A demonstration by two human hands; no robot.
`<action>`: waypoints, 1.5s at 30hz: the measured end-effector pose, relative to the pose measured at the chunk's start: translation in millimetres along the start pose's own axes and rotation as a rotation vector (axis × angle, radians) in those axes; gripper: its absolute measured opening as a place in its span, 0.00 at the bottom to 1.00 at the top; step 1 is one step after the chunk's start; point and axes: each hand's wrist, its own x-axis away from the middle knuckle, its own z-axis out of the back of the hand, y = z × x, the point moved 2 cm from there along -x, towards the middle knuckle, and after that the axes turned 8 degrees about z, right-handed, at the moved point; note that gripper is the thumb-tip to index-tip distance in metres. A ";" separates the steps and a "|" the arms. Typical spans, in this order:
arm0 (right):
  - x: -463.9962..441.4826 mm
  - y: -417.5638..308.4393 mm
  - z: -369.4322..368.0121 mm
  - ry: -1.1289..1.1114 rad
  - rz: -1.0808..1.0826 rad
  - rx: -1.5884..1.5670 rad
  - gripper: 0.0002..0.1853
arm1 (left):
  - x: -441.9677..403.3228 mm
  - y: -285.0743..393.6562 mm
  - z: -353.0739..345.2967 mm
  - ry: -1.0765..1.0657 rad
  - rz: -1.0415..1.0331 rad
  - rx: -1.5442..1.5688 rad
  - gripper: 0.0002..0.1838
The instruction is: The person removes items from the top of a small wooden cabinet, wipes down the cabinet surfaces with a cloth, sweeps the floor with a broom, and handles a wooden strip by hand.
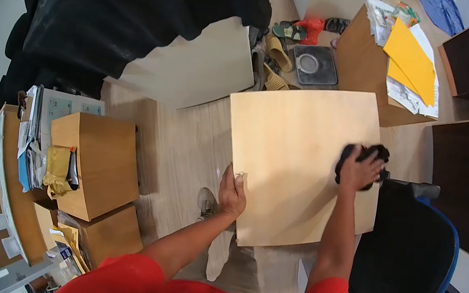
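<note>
A light wood-coloured panel (pixel 299 151), like a small tabletop, lies in front of me above the floor. My left hand (pixel 232 193) is closed on its left edge, with the thumb on top and the fingers along the side. Near the right edge, my right hand (pixel 360 169) holds a bunched black cloth (pixel 382 152) down against the surface. The fingers of that hand spread over the cloth and look slightly blurred. What supports the panel from below is hidden.
A black office chair (pixel 401 261) stands close on the right. Wooden cabinets (pixel 107 165) with papers are at left. Beyond the panel are a scale (pixel 315 65), sandals (pixel 279 53) and a cabinet with yellow envelopes (pixel 410 61). A black cover (pixel 147 1) drapes furniture at upper left.
</note>
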 end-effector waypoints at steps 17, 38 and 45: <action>-13.8 -60.6 -9.7 0.083 0.302 -0.025 0.31 | 1.3 -7.7 0.0 0.161 -0.083 -0.039 0.29; 118.0 -74.2 48.8 -0.350 0.993 -0.279 0.43 | 1.4 5.1 9.6 0.109 -0.151 -0.120 0.26; -6.2 -75.5 2.7 -0.061 0.424 0.030 0.37 | 2.6 -5.4 5.8 0.090 -0.173 -0.111 0.28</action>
